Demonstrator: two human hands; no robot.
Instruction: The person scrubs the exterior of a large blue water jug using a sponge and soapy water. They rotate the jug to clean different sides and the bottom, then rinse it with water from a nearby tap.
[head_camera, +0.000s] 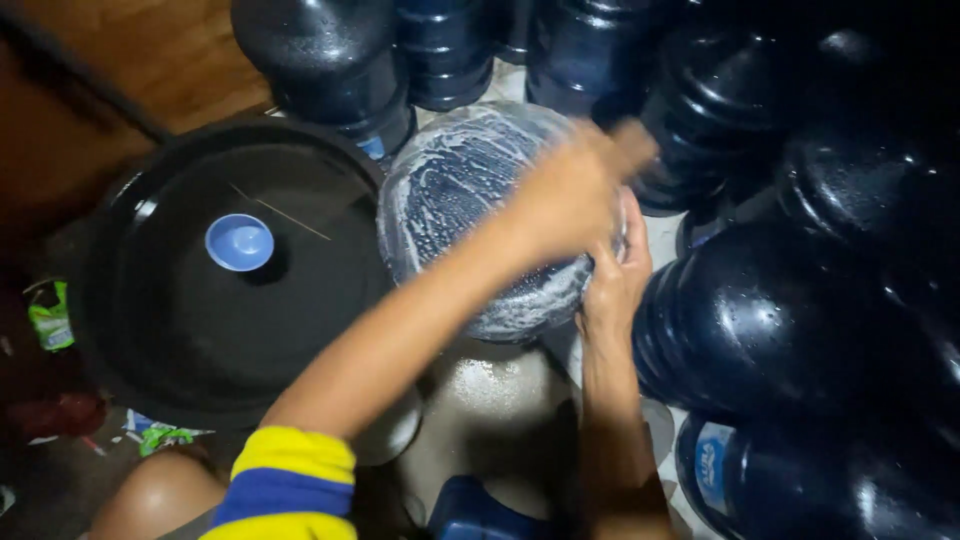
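Though blur hides its grip, the left hand (575, 190) rubs the soapy jug (470, 215) (right hand (612, 285) open against its side).

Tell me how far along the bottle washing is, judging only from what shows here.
Done: the clear jug in the middle is already coated in white suds. In hand: the left hand is blurred across its top, the right hand steadies its side. Left: suds not rinsed off. Dark blue jugs crowd around it; whether they are washed cannot be told. A black tub with a small blue cup sits beside it.
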